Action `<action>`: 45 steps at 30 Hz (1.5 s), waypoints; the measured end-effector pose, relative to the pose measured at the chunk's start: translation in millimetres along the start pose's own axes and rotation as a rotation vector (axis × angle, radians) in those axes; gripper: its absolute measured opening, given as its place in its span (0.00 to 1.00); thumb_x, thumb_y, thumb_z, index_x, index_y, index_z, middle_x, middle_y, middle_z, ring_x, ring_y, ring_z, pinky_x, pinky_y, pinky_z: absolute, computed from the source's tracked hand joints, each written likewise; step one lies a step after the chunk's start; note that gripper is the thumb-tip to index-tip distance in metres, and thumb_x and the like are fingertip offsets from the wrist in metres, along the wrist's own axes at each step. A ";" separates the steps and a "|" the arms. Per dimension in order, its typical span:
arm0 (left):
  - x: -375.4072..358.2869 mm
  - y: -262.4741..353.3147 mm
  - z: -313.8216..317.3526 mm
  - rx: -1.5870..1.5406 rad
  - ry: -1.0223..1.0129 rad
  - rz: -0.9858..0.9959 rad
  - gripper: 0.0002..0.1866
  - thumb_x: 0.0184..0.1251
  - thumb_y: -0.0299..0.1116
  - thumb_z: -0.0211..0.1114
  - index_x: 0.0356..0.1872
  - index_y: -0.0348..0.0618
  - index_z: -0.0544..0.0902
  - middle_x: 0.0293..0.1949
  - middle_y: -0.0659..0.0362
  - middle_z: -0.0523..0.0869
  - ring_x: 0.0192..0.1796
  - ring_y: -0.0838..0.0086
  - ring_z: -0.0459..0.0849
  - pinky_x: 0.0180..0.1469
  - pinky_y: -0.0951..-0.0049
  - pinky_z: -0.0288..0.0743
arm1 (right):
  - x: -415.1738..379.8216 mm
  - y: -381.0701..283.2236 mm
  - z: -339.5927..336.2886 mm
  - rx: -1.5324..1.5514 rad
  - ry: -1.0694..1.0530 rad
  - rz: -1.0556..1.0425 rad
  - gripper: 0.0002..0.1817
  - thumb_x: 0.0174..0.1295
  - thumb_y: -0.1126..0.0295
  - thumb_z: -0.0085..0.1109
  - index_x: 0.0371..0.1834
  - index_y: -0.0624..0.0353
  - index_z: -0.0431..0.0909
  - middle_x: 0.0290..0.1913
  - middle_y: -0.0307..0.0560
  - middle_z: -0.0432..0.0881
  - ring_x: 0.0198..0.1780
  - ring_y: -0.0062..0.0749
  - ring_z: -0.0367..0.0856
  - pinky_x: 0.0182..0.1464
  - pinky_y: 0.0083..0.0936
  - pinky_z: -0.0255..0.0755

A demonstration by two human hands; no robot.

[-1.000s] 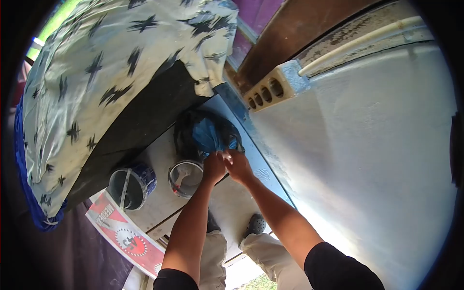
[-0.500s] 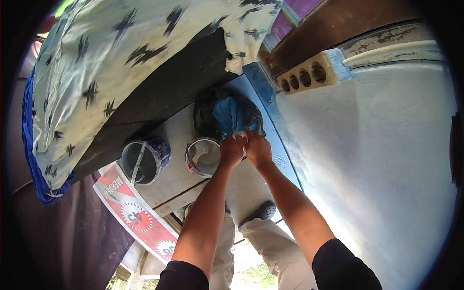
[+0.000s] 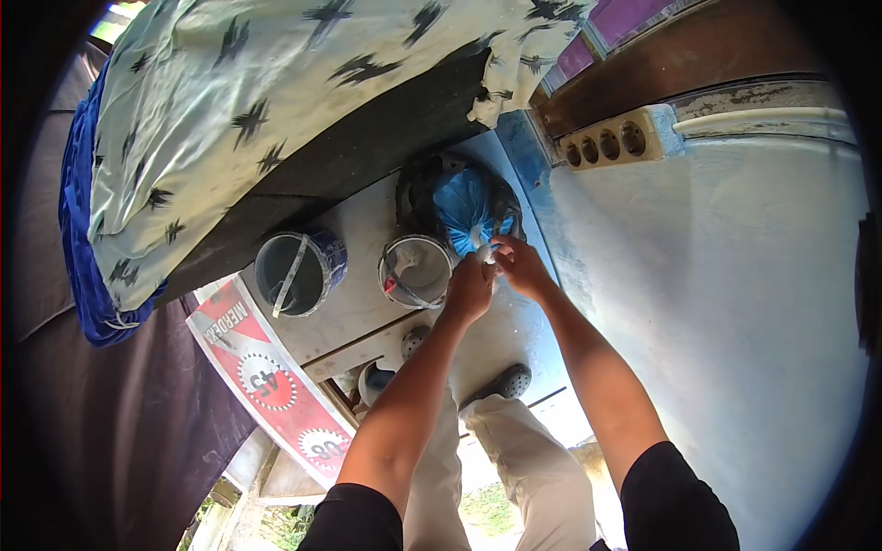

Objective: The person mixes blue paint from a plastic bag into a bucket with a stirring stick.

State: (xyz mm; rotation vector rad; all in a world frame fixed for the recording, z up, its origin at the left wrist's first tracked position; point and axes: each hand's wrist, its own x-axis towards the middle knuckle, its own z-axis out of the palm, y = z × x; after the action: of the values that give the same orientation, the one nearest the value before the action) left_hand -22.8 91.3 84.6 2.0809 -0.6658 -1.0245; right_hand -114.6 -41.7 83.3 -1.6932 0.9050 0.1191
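Observation:
A blue plastic bag (image 3: 462,204) sits inside a crumpled black plastic bag (image 3: 415,195) on the floor by the wall. Its gathered neck points toward me and ends in a pale twisted part between my hands. My left hand (image 3: 470,288) is closed around that neck from the left. On the other side, my right hand (image 3: 522,268) pinches at the same spot with bent fingers; the exact fingertip contact is too small to make out. Just left of my hands stands a bucket (image 3: 415,272) holding a greyish content and a tool with a red part.
Farther left is a second bucket (image 3: 296,274) with its handle across the opening. A patterned cloth (image 3: 303,101) hangs over a dark surface. A red and white banner (image 3: 266,372) lies lower left. The pale blue wall (image 3: 717,294) with a socket strip (image 3: 616,140) borders the right.
The view has shifted, so the scene sits farther right. My hands have moved slightly apart at the bag's neck, and the blue bag's gathered top shows more rounded and tightly bunched.

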 end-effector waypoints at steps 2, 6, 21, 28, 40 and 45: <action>-15.3 2.1 -6.0 0.007 -0.002 0.001 0.14 0.75 0.38 0.58 0.48 0.35 0.77 0.40 0.38 0.85 0.46 0.39 0.84 0.48 0.44 0.76 | -12.9 -7.8 8.0 0.080 -0.047 0.112 0.21 0.74 0.65 0.60 0.66 0.59 0.77 0.43 0.51 0.88 0.39 0.30 0.88 0.42 0.30 0.81; -29.4 -2.8 -9.4 0.165 0.088 0.103 0.12 0.70 0.34 0.66 0.47 0.38 0.78 0.41 0.43 0.85 0.48 0.44 0.84 0.50 0.48 0.76 | -27.2 -24.5 19.1 0.454 -0.033 0.414 0.24 0.75 0.60 0.62 0.70 0.55 0.74 0.47 0.44 0.85 0.39 0.27 0.85 0.40 0.28 0.79; 1.6 -19.9 9.0 -0.411 0.155 -0.312 0.22 0.72 0.40 0.65 0.56 0.31 0.80 0.51 0.42 0.89 0.52 0.56 0.90 0.52 0.61 0.83 | -29.3 -25.7 7.7 0.758 -0.138 0.531 0.14 0.71 0.66 0.51 0.52 0.58 0.83 0.34 0.37 0.81 0.34 0.22 0.77 0.41 0.27 0.72; 28.0 -52.7 38.7 -0.927 -0.014 -0.399 0.22 0.67 0.27 0.61 0.62 0.31 0.80 0.41 0.53 0.89 0.37 0.72 0.85 0.41 0.71 0.79 | -48.2 17.3 1.7 0.580 -0.326 0.495 0.15 0.73 0.67 0.49 0.55 0.54 0.82 0.41 0.39 0.84 0.43 0.27 0.81 0.49 0.32 0.77; 8.9 -26.0 28.9 -0.459 0.209 -0.259 0.15 0.59 0.24 0.68 0.49 0.34 0.84 0.35 0.54 0.89 0.37 0.68 0.88 0.42 0.66 0.80 | 6.1 -13.7 -8.6 -0.464 0.054 -0.291 0.26 0.61 0.76 0.64 0.65 0.53 0.78 0.53 0.51 0.83 0.60 0.50 0.80 0.62 0.42 0.76; 5.2 0.0 15.7 -0.209 0.304 -0.119 0.15 0.60 0.25 0.65 0.48 0.37 0.86 0.37 0.48 0.89 0.42 0.55 0.88 0.49 0.58 0.81 | 36.4 -29.3 -10.1 -0.749 -0.183 -0.561 0.23 0.58 0.78 0.64 0.60 0.52 0.81 0.56 0.49 0.81 0.62 0.50 0.77 0.63 0.42 0.76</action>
State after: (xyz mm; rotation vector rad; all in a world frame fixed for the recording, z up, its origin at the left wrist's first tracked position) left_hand -32.9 81.8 75.5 2.0505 -0.2725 -0.7802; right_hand -74.9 -67.2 91.0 -2.5199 0.2107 0.2487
